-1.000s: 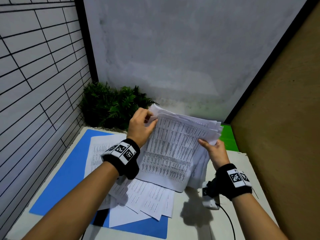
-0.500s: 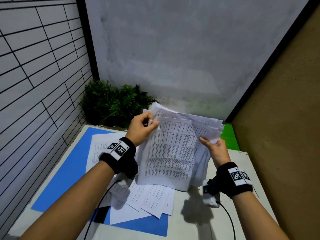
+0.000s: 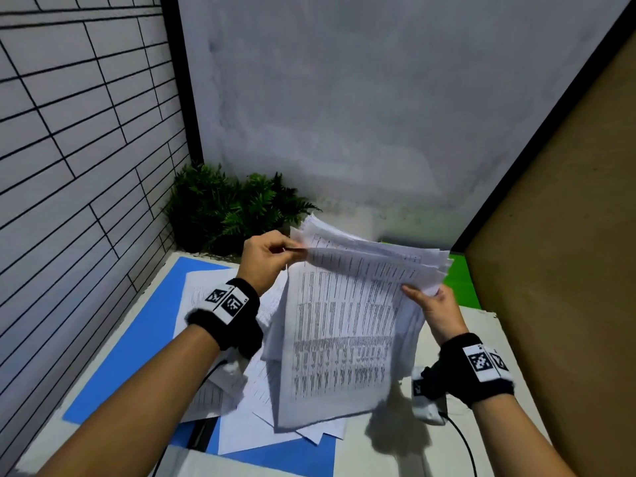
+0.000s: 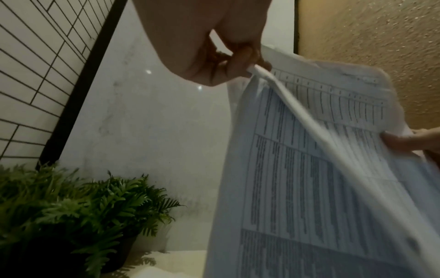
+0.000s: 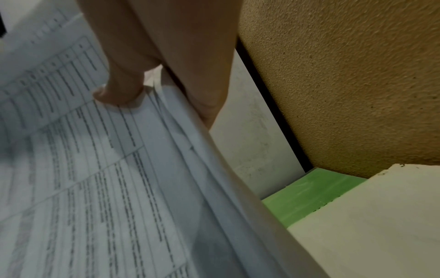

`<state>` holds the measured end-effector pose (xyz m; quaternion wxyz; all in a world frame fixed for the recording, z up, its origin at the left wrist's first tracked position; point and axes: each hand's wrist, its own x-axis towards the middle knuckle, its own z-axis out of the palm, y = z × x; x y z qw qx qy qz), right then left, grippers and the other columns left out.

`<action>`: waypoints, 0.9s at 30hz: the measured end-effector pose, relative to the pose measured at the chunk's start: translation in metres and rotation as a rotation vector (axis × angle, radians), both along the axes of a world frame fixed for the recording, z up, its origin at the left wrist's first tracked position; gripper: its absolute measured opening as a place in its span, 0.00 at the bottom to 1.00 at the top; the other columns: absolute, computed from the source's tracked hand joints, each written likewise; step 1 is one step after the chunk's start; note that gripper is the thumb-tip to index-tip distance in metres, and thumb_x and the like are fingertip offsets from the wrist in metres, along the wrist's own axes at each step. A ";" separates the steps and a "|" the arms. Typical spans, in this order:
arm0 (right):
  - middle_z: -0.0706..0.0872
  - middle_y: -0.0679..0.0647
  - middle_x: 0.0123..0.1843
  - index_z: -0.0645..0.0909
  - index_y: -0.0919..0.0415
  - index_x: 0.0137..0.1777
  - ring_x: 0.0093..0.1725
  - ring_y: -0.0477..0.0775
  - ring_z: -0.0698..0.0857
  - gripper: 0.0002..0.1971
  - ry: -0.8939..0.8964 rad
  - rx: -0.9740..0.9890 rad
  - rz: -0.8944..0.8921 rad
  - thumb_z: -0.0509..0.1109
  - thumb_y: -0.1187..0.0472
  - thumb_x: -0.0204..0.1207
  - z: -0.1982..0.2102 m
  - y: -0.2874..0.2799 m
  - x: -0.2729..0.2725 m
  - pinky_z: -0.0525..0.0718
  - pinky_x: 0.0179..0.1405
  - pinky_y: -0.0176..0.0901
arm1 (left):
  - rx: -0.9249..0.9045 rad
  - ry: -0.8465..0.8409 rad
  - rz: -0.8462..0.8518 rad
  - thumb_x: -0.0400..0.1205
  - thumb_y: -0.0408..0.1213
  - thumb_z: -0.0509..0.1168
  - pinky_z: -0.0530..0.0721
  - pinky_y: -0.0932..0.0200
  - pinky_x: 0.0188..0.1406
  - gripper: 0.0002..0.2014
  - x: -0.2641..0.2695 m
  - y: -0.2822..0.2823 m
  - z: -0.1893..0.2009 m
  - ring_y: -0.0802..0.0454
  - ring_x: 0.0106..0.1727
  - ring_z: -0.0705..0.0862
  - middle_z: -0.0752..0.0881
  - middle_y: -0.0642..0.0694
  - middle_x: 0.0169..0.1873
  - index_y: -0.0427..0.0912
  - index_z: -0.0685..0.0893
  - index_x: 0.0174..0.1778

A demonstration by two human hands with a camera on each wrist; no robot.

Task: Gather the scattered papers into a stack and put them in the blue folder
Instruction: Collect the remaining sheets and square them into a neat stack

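I hold a loose stack of printed papers (image 3: 344, 325) upright above the table, its lower edge hanging over the sheets below. My left hand (image 3: 272, 259) pinches the stack's top left corner (image 4: 257, 69). My right hand (image 3: 433, 304) grips the stack's right edge, thumb on the front sheet (image 5: 119, 94). The open blue folder (image 3: 113, 349) lies flat on the table at the left. Several more sheets (image 3: 247, 432) are spread across it, partly hidden by the held stack and my left wrist.
A green potted plant (image 3: 227, 208) stands in the back left corner by the tiled wall. A green sheet (image 3: 459, 280) lies at the table's back right, beside a brown wall (image 3: 557, 235). Cables trail from both wrists over the white table (image 3: 395, 452).
The stack has swung from a tilted lie to hanging nearly upright. My left hand moved from the top edge to pinching the top left corner, and both hands rose slightly.
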<state>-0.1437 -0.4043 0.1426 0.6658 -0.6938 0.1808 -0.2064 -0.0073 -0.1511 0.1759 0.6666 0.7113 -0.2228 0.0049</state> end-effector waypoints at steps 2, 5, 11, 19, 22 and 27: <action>0.92 0.42 0.35 0.82 0.56 0.44 0.44 0.45 0.88 0.17 0.011 -0.007 0.002 0.81 0.55 0.57 -0.001 0.000 0.001 0.84 0.43 0.25 | -0.077 -0.006 0.073 0.67 0.22 0.74 0.81 0.76 0.30 0.04 -0.003 -0.002 0.000 0.69 0.26 0.84 0.82 0.48 0.27 0.29 0.86 0.35; 0.91 0.40 0.34 0.82 0.56 0.43 0.42 0.43 0.87 0.12 0.018 -0.027 -0.022 0.71 0.74 0.68 -0.001 -0.003 0.001 0.83 0.41 0.23 | -0.074 -0.103 0.132 0.69 0.24 0.73 0.80 0.77 0.35 0.03 -0.002 -0.004 -0.004 0.72 0.34 0.82 0.80 0.52 0.35 0.32 0.85 0.34; 0.90 0.34 0.30 0.81 0.55 0.43 0.41 0.42 0.87 0.10 -0.031 0.019 -0.014 0.74 0.69 0.67 0.004 0.001 0.001 0.83 0.40 0.23 | -0.066 -0.234 0.169 0.71 0.32 0.72 0.84 0.69 0.42 0.06 -0.006 -0.007 -0.013 0.68 0.42 0.82 0.81 0.58 0.40 0.42 0.86 0.43; 0.91 0.35 0.33 0.82 0.54 0.43 0.36 0.32 0.88 0.40 -0.086 0.063 0.006 0.82 0.34 0.29 0.009 0.007 0.003 0.82 0.38 0.22 | -0.152 -0.103 0.180 0.71 0.26 0.71 0.82 0.73 0.40 0.20 -0.011 -0.011 -0.015 0.70 0.36 0.82 0.81 0.55 0.36 0.56 0.72 0.44; 0.91 0.35 0.33 0.82 0.53 0.43 0.37 0.32 0.87 0.31 -0.054 0.051 -0.001 0.83 0.41 0.41 0.009 0.007 0.003 0.83 0.40 0.25 | -0.024 -0.023 -0.015 0.76 0.29 0.68 0.84 0.64 0.45 0.12 -0.010 -0.009 -0.021 0.66 0.38 0.83 0.84 0.54 0.37 0.54 0.81 0.43; 0.90 0.33 0.32 0.82 0.53 0.44 0.36 0.31 0.87 0.14 0.004 -0.028 0.015 0.69 0.75 0.70 0.004 0.004 0.006 0.83 0.45 0.25 | -0.136 0.063 0.031 0.77 0.30 0.66 0.82 0.73 0.38 0.07 -0.008 -0.009 -0.016 0.68 0.32 0.81 0.83 0.51 0.30 0.38 0.86 0.48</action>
